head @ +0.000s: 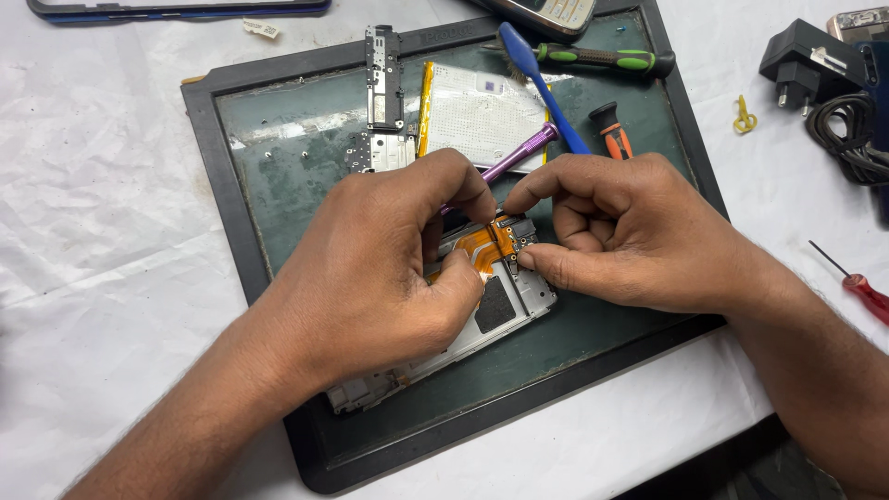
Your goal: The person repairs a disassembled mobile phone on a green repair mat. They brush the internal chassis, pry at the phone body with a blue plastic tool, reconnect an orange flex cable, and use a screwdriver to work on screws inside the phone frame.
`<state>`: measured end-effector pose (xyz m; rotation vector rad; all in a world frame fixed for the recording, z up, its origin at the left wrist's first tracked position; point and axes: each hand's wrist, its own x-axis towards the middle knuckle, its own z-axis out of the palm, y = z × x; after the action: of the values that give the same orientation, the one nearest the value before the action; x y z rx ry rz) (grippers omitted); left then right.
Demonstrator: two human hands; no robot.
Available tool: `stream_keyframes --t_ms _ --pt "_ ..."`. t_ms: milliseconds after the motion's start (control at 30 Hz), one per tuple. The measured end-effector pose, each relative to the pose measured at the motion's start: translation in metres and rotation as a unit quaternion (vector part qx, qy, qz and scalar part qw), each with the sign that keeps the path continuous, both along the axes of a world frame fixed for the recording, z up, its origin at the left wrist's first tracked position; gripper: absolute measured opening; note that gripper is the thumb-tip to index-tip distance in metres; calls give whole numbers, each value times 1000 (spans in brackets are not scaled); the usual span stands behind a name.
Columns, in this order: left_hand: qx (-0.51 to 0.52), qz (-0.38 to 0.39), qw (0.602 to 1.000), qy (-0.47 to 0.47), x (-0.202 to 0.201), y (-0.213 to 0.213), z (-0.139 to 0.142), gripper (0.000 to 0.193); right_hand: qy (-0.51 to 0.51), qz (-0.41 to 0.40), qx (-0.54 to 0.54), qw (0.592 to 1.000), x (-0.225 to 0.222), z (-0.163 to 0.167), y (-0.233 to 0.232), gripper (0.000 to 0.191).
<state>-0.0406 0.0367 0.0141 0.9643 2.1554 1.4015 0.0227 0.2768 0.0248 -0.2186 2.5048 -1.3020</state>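
An opened phone [500, 310] lies slantwise on a dark green work mat [278, 185], its insides up, with an orange flex cable [491, 245] at its upper end. My left hand [389, 268] rests on the phone and grips a purple screwdriver [523, 153], whose tip points down at the flex cable area. My right hand [630, 231] pinches the phone's upper right corner between thumb and forefinger, the other fingers curled. The screwdriver's tip is hidden between the fingertips.
On the mat's far side lie a white battery-like panel [482, 111], circuit board pieces [382, 79], a blue pry tool [528, 60], a green-black screwdriver [607, 60] and a small orange-black one [611, 130]. A black charger [810, 60] and a red screwdriver [866, 292] lie to the right.
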Motion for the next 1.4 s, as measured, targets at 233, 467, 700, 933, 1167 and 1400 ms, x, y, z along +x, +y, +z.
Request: stream_keyframes --t_ms 233,467,700,933,1167,1400 --pt "-34 -21 997 -63 -9 -6 6 32 9 8 9 1000 -1 1 0 35" --pt "30 -101 987 -120 -18 -16 6 45 13 0 11 1000 0 -1 0 37" --pt "0 -108 991 -82 -16 -11 -2 28 7 3 10 1000 -2 1 2 38" --pt "-27 -99 990 -97 -16 -10 0 26 -19 -19 -40 999 -4 1 9 40" --pt "-12 -102 990 -100 -17 -11 -1 25 18 -3 -16 1000 -4 -4 9 39" --pt "-11 -101 989 -108 -17 -12 -2 20 38 13 -13 999 -5 -5 7 34"
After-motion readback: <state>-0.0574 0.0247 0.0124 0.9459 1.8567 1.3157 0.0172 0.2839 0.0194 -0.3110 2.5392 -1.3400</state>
